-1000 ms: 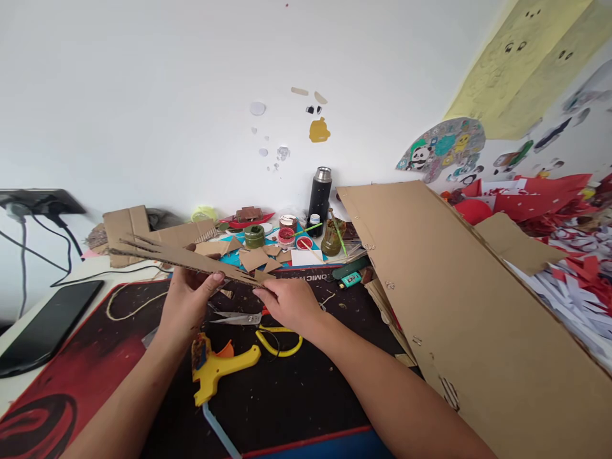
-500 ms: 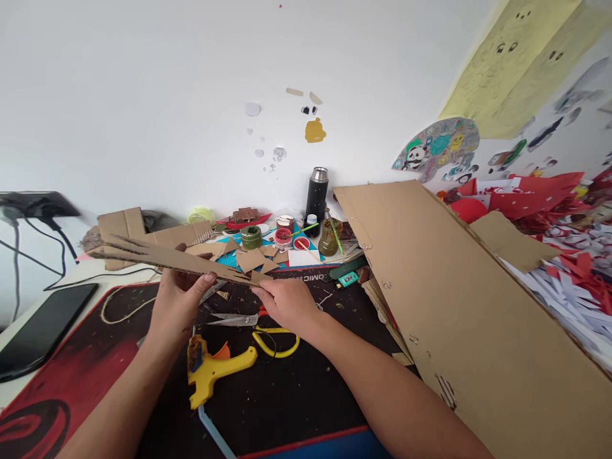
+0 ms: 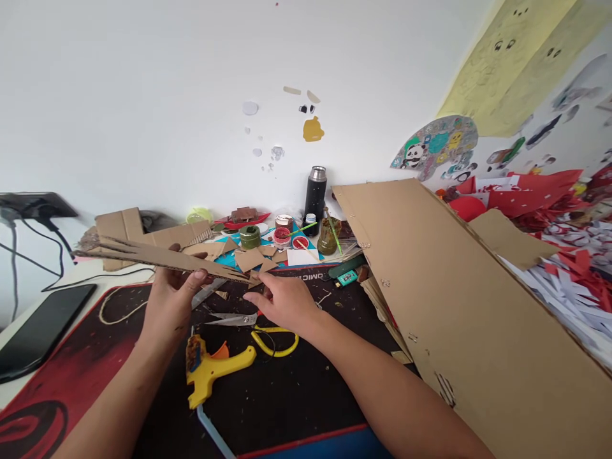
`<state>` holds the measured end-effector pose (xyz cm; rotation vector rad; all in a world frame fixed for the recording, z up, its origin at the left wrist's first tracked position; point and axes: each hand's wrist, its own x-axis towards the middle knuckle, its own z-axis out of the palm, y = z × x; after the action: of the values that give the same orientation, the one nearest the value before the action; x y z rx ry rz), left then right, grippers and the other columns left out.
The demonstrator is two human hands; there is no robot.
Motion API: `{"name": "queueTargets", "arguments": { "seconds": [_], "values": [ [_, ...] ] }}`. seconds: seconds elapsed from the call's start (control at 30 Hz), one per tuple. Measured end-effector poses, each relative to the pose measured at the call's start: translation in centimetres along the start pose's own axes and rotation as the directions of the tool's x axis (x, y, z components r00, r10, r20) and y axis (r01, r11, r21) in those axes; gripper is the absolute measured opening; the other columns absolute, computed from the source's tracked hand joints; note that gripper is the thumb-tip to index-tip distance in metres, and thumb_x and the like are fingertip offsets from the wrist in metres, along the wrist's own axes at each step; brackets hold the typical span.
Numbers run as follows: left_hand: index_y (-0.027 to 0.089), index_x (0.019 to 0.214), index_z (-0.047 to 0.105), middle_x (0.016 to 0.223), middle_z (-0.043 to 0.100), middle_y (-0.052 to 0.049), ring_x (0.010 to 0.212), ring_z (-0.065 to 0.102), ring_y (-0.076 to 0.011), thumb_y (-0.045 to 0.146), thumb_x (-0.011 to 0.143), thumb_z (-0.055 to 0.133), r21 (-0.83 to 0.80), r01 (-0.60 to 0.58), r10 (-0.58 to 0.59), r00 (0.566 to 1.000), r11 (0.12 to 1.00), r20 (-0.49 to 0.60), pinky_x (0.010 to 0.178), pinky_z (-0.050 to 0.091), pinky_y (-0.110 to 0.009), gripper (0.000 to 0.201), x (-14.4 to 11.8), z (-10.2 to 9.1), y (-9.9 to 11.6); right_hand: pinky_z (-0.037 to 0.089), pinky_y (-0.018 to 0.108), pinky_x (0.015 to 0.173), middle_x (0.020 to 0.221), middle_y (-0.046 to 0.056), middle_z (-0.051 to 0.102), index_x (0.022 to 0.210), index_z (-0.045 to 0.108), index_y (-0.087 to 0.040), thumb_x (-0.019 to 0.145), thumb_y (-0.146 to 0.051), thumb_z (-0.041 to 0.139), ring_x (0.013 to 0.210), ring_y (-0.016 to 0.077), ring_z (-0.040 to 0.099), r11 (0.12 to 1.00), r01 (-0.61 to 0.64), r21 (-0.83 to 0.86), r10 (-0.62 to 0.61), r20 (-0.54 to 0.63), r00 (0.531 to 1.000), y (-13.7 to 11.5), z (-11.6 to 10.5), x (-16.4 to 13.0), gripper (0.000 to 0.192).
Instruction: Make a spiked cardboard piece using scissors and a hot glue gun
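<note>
your left hand [image 3: 169, 299] pinches the long cardboard strip [image 3: 157, 255] mid-length, holding it level above the scissors [image 3: 261, 328] so its notched edge shows; your right hand [image 3: 282, 299] hovers loosely open at the strip's pointed end, holding nothing.

long brown cardboard strip [image 3: 157, 256], notched end, held level above desk

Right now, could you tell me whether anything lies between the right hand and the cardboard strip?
Nothing visible does. The right hand sits at the near tip of the cardboard strip, which the left hand grips mid-length.
</note>
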<state>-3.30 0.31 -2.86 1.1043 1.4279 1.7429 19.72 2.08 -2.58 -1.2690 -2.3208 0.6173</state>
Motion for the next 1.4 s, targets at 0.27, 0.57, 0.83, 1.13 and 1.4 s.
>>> {"name": "queueTargets", "arguments": {
  "seconds": [0.27, 0.57, 0.83, 1.13, 1.4],
  "values": [
    [0.028, 0.139, 0.062, 0.122, 0.079, -0.009, 0.120, 0.074, -0.0373, 0.049, 0.072, 0.093, 0.024, -0.018, 0.017, 0.999, 1.000, 0.045, 0.106, 0.061, -0.058, 0.078, -0.5, 0.8, 0.5, 0.043, 0.030, 0.071, 0.095, 0.007, 0.083, 0.106, 0.081, -0.021, 0.114, -0.050, 0.055, 0.086, 0.0231, 0.077, 0.992, 0.038, -0.117, -0.039, -0.007, 0.999, 0.0, 0.4, 0.0, 0.039],
    [0.030, 0.140, 0.060, 0.123, 0.078, -0.009, 0.118, 0.075, -0.0357, 0.048, 0.069, 0.095, 0.037, 0.008, -0.010, 0.999, 0.999, 0.044, 0.104, 0.061, -0.056, 0.081, -0.6, 0.8, 1.0, 0.031, 0.031, 0.062, 0.085, 0.004, 0.080, 0.091, 0.075, -0.020, 0.116, -0.043, 0.053, 0.076, 0.0193, 0.072, 0.980, 0.071, -0.184, -0.073, -0.005, 0.997, 0.1, 0.4, 0.2, 0.040],
    [0.025, 0.139, 0.060, 0.125, 0.077, -0.011, 0.117, 0.073, -0.0346, 0.053, 0.068, 0.098, 0.016, 0.016, -0.016, 0.999, 1.000, 0.036, 0.104, 0.061, -0.055, 0.085, -0.3, 0.4, 1.0, 0.038, 0.031, 0.066, 0.092, 0.006, 0.083, 0.097, 0.078, -0.020, 0.117, -0.041, 0.051, 0.081, 0.0210, 0.075, 0.986, 0.061, -0.158, -0.061, 0.006, 0.998, 0.0, 0.3, 0.1, 0.039],
    [0.028, 0.146, 0.055, 0.131, 0.074, -0.010, 0.114, 0.070, -0.0303, 0.058, 0.070, 0.098, -0.058, 0.022, -0.022, 1.000, 0.998, 0.002, 0.106, 0.058, -0.055, 0.092, 0.1, 0.2, 0.4, 0.044, 0.030, 0.071, 0.094, 0.007, 0.084, 0.107, 0.081, -0.022, 0.117, -0.039, 0.049, 0.085, 0.0224, 0.077, 0.989, 0.050, -0.140, -0.048, 0.020, 0.999, -0.1, 0.1, -0.1, 0.038],
    [0.024, 0.131, 0.061, 0.131, 0.072, -0.012, 0.110, 0.071, -0.0290, 0.064, 0.079, 0.089, -0.083, 0.006, -0.004, 1.000, 0.997, 0.021, 0.090, 0.064, -0.048, 0.071, 0.6, -0.1, -0.1, 0.050, 0.032, 0.080, 0.108, 0.009, 0.085, 0.122, 0.081, -0.023, 0.116, -0.041, 0.052, 0.098, 0.0253, 0.080, 0.996, 0.000, -0.090, 0.003, 0.040, 0.999, -0.3, -0.2, 0.0, 0.036]
  ]
}}
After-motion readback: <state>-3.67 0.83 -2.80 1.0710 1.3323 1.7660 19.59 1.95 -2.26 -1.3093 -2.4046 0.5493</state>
